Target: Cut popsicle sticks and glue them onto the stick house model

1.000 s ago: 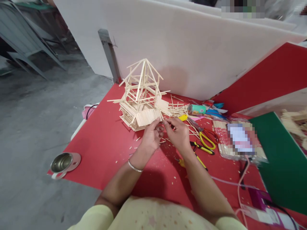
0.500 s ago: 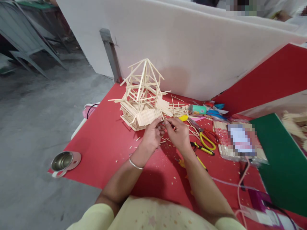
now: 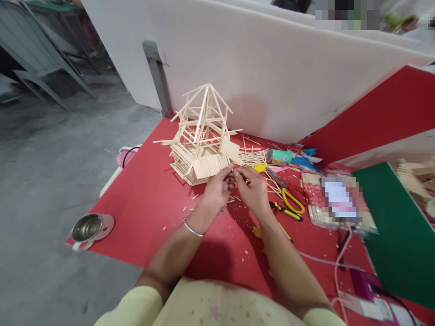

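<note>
A pagoda-like model built of thin wooden sticks (image 3: 203,131) stands on the red tabletop, its top frame open and a slatted roof panel (image 3: 211,165) on its near side. Just in front of that panel's right corner, my left hand (image 3: 219,184) and my right hand (image 3: 252,184) meet fingertip to fingertip. Both are closed in a pinch. Whatever lies between the fingertips is too small and too hidden to name. A bracelet circles my left wrist.
Right of my hands lie loose sticks (image 3: 253,157), scissors (image 3: 292,199), yellow-black pliers (image 3: 287,211), a green tube (image 3: 279,156) and a bagged stick bundle (image 3: 314,199) under a phone. A mug (image 3: 91,230) sits at the left edge. A white board (image 3: 238,59) rises behind.
My fingertips have drawn slightly closer together, with the left thumb shifting right towards the right hand. The stick model stays in place.
</note>
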A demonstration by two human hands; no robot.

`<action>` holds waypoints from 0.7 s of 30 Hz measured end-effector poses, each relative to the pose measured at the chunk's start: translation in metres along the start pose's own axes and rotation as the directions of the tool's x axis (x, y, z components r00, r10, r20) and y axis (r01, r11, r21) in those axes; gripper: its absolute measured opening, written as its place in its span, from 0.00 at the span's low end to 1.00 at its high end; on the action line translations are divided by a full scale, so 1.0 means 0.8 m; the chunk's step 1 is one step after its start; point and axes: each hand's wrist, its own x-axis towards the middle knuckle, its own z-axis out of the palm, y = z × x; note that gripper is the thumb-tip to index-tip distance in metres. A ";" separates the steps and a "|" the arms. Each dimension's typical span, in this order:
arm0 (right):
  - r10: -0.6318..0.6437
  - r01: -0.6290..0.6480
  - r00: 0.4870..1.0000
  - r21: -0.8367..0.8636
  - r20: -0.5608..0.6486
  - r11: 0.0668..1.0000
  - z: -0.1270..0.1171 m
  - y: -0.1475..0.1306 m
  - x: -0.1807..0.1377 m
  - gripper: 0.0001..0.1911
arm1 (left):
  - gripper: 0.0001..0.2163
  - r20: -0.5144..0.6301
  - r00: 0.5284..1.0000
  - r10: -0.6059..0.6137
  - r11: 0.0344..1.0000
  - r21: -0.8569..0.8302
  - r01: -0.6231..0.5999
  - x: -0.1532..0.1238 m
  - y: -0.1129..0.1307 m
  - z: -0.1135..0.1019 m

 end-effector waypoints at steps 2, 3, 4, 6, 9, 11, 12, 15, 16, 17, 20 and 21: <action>0.002 -0.002 1.000 0.001 -0.002 1.000 0.000 -0.001 0.000 0.13 | 0.13 -0.006 1.000 0.005 1.000 -0.002 -0.005 0.000 0.000 0.001; 0.004 -0.004 1.000 0.002 -0.002 1.000 0.000 -0.001 0.001 0.13 | 0.13 -0.011 1.000 0.007 1.000 -0.005 -0.007 0.000 0.000 0.001; 0.005 -0.005 1.000 0.004 -0.001 1.000 0.001 -0.002 0.001 0.13 | 0.13 -0.016 1.000 0.009 1.000 -0.009 -0.009 0.000 0.000 0.000; 0.007 -0.006 1.000 0.003 -0.003 1.000 0.001 -0.002 0.002 0.13 | 0.13 -0.021 1.000 0.015 1.000 -0.024 -0.015 0.001 0.000 0.000; 0.003 -0.003 1.000 -0.001 -0.003 1.000 0.001 -0.002 0.002 0.12 | 0.12 -0.013 1.000 0.017 0.999 -0.041 -0.018 0.001 0.000 -0.001; -0.001 0.001 1.000 0.003 -0.006 1.000 0.001 -0.002 0.002 0.12 | 0.11 -0.002 1.000 0.009 0.999 -0.044 -0.009 0.001 0.000 -0.002; -0.002 0.002 1.000 0.004 -0.006 1.000 0.001 -0.001 0.002 0.12 | 0.10 0.001 1.000 0.005 0.999 -0.044 -0.005 0.001 0.000 -0.003; -0.001 0.001 1.000 -0.002 -0.001 1.000 0.002 0.000 0.003 0.12 | 0.10 0.002 1.000 0.000 0.999 -0.037 0.000 0.001 0.000 -0.003; -0.001 0.001 1.000 -0.006 0.001 1.000 0.002 0.000 0.003 0.12 | 0.10 0.001 1.000 0.001 0.999 -0.033 -0.001 0.002 0.000 -0.002; -0.002 0.002 1.000 -0.008 0.001 1.000 0.002 0.000 0.004 0.12 | 0.11 0.002 1.000 0.003 1.000 -0.031 -0.003 0.002 0.001 -0.002; -0.007 0.007 1.000 -0.008 -0.015 1.000 -0.001 -0.003 0.003 0.12 | 0.14 0.015 1.000 0.019 1.000 -0.017 -0.018 0.000 0.001 -0.003; -0.007 0.007 1.000 -0.011 -0.026 1.000 -0.003 -0.005 0.000 0.12 | 0.15 0.023 1.000 0.021 1.000 -0.003 -0.021 -0.002 0.000 -0.006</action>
